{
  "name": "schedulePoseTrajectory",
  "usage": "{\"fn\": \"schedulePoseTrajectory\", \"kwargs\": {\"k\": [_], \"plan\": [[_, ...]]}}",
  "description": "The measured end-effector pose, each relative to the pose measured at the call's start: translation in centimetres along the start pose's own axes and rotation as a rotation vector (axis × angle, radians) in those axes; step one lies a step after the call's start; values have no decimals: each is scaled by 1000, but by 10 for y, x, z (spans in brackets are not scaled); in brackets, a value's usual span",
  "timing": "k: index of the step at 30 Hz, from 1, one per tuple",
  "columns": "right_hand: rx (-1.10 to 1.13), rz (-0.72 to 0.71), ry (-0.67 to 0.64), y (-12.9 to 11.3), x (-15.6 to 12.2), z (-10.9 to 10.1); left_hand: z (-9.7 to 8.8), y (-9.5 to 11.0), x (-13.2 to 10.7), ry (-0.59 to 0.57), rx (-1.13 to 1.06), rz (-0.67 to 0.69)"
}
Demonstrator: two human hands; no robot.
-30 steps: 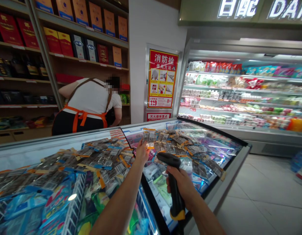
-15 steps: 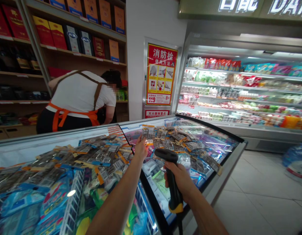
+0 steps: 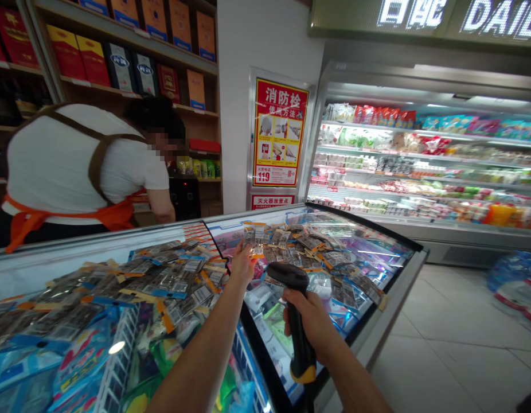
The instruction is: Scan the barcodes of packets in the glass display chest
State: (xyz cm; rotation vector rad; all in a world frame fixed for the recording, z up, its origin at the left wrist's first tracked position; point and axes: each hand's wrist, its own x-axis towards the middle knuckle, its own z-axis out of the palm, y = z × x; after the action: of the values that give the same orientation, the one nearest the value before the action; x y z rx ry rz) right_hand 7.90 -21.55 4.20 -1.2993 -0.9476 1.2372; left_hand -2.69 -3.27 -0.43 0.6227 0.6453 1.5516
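My left hand (image 3: 243, 264) is closed on a small clear packet (image 3: 256, 240) with orange ends and a printed label, held upright above the freezer's glass lid. In my right hand (image 3: 311, 318) is a black and yellow barcode scanner (image 3: 296, 332), gripped by its handle. The scanner's head points to the left, towards the held packet, with a gap between them. A pile of similar packets (image 3: 308, 241) with orange or blue ends lies on the glass beyond my hands. Another heap of packets (image 3: 171, 272) spreads across the left side.
A chest freezer (image 3: 403, 292) with a metal rim stands before me, bagged goods under its glass. A co-worker (image 3: 76, 160) in an apron bends over behind it at left, by shelves of boxes. A lit refrigerated case (image 3: 386, 223) lines the right; wrapped bottles (image 3: 512, 272) stand on the floor.
The co-worker has moved to the left and looks larger. My view has shifted slightly to the right. Both hands keep their holds on the packet and the scanner.
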Motion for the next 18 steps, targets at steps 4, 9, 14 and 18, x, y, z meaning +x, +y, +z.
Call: {"fn": "schedulePoseTrajectory", "kwargs": {"k": [4, 9, 14, 18], "plan": [[32, 16, 11, 3, 2, -2, 6, 5, -5, 52, -85, -50], [6, 22, 49, 5, 5, -5, 10, 9, -11, 92, -110, -89], [-42, -1, 67, 1, 3, -13, 9, 11, -9, 82, -87, -63], [-3, -3, 156, 1, 6, -30, 5, 27, -8, 93, 23, 18]]}}
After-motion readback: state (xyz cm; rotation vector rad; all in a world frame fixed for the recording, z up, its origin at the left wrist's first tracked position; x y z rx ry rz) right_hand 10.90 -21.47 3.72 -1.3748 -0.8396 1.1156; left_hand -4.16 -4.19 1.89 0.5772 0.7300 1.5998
